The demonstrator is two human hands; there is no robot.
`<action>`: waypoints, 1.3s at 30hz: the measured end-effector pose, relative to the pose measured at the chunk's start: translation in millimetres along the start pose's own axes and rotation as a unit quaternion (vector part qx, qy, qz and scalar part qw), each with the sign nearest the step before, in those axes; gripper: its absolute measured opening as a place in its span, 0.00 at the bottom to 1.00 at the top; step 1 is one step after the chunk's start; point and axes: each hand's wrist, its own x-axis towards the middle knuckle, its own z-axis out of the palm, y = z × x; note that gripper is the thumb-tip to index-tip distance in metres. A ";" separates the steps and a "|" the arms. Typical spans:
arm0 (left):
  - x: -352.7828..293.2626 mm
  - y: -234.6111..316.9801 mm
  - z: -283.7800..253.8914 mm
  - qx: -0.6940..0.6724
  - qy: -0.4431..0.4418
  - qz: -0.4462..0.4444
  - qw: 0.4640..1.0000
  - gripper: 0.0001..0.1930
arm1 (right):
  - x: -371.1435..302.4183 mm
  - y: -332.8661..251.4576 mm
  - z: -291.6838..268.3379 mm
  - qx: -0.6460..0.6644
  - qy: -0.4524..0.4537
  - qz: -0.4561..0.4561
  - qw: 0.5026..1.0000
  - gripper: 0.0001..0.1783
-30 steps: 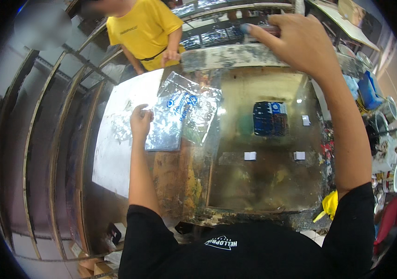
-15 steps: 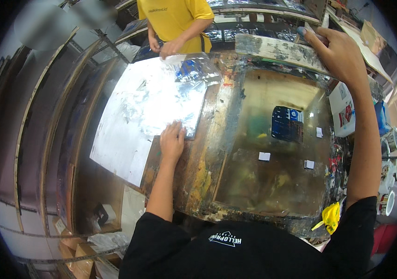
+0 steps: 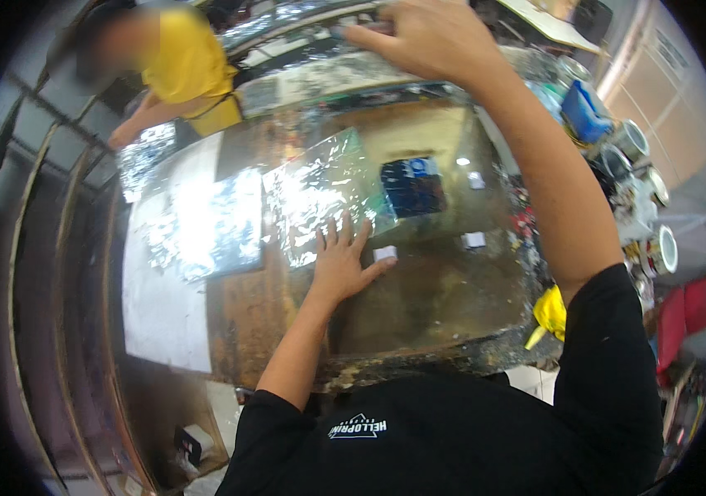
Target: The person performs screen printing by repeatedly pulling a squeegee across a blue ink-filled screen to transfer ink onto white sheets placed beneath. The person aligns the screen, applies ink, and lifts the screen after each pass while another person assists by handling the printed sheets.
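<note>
My left hand lies with fingers spread at the near right corner of a clear, shiny plastic sheet. The sheet rests on the brown, paint-stained board, its right side close to a dark blue printed patch. Beside my thumb is a small white square tab; two more tabs sit farther right. My right hand, raised at the far side, is closed on the edge of a paint-smeared frame. Its fingertips are partly hidden.
Left, a pile of shiny plastic sheets lies on a white sheet. A co-worker in a yellow shirt holds another shiny plastic piece. Yellow plastic, a blue container and several cans are at right.
My left hand has gone from the pile to the board, where a clear plastic sheet now lies. The view has shifted right. The co-worker now holds a shiny plastic piece. My right hand still grips the frame.
</note>
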 end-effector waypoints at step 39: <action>-33.6 7.3 -38.9 -0.443 0.163 -0.183 0.862 0.39 | -168.1 -9.3 64.4 0.092 -0.294 -0.074 0.949 0.19</action>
